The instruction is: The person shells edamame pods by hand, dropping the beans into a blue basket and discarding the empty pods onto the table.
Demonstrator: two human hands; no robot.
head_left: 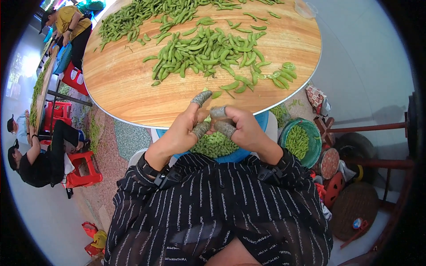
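My left hand (pixel 178 129) and my right hand (pixel 249 129) meet at the near edge of a round wooden-topped table (pixel 133 98). Grey wraps cover the thumb and a finger of each. Their fingertips close in together, and a bit of pale green shows between them, mostly hidden, so what they pinch is unclear. The left index finger points outward to the table edge. Beneath the hands stands a blue basin (pixel 237 156) holding shelled green beans (pixel 213 146). Just beyond them lies a pile of green soybean pods (pixel 199 51), with several loose pods (pixel 284 76) toward the right.
At the right stands a green basket (pixel 289 131) of beans, beside a dark red metal frame (pixel 370 127). A clear plastic container (pixel 306 9) sits on the far table edge. Leftward, people (pixel 42 155) work at another table, near red stools (pixel 83 170).
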